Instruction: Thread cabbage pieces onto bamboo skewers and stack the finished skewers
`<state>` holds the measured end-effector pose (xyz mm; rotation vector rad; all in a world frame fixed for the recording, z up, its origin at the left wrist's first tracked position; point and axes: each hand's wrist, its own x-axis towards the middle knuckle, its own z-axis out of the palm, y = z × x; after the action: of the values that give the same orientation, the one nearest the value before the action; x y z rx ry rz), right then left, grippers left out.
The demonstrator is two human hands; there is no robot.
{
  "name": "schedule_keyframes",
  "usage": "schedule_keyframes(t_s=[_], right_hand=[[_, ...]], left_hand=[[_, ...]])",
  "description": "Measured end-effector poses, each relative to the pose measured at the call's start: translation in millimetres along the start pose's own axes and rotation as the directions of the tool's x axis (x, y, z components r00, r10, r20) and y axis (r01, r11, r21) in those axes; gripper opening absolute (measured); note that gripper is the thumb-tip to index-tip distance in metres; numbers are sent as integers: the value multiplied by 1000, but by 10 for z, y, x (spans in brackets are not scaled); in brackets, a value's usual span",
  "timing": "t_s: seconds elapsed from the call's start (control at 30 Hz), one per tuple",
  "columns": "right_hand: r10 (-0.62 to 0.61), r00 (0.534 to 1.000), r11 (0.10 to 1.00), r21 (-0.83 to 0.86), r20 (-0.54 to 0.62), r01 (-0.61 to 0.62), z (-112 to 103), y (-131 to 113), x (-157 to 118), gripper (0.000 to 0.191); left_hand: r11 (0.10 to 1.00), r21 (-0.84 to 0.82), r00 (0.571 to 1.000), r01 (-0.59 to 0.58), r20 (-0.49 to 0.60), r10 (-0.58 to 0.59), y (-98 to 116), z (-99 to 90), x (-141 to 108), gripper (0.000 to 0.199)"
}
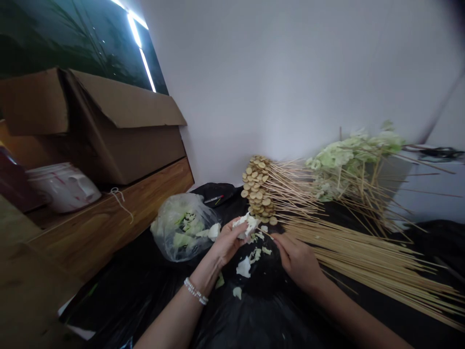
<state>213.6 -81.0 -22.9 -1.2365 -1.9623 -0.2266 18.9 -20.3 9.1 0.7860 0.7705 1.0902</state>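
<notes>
Left hand (228, 242), centre of frame: fingers pinching a crumpled pale leaf (248, 224); bracelet (196, 292) of light beads at the wrist. Right hand (300, 261), right of centre: thumb and fingers pinching a thin stick (267, 234), which points left toward the leaf; whether its tip has pierced the leaf cannot be told at this size. Below and between the hands, leaf scraps (244, 267), white to pale green, lie scattered on a black sheet (240, 329) of creased plastic. Left of the left hand, a clear bag (183, 225), bulging, holds more pale green leaf; a marker (214, 199) with a red part lies just behind it. Just beyond the hands, at centre, round slices (257, 186) are heaped at the left ends of a bundle of sticks whose bare ends point right. Upper side of the right half: a pile of leaf skewers (348, 155), green-white, their bare ends fanned toward the lower right. Nearer the right hand, loose sticks (374, 261) lie roughly parallel, running to the right edge. Upper left: cardboard box (138, 150), flaps spread, on a wooden ledge (152, 194); white tub (65, 186) in front of the box, a pale string (121, 203) hanging over the ledge beside it.
</notes>
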Motion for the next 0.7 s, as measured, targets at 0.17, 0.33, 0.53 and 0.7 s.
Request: schedule_keyframes(t_s=[0.17, 0.33, 0.53, 0.7], right_hand=[[19, 998, 999, 48, 58, -22, 10, -33, -16, 30], [34, 997, 997, 64, 71, -39, 34, -35, -19, 30], [100, 995, 989, 108, -24, -97, -33, 66, 41, 27], [92, 996, 988, 122, -10, -90, -33, 87, 42, 26]], left_hand=[[998, 53, 1000, 14, 15, -14, -62, -2, 7, 40], [995, 95, 998, 31, 44, -35, -115, -11, 5, 38], [982, -156, 994, 104, 59, -96, -2, -27, 38, 31], [961, -269, 997, 71, -18, -79, 87, -83, 96, 24]])
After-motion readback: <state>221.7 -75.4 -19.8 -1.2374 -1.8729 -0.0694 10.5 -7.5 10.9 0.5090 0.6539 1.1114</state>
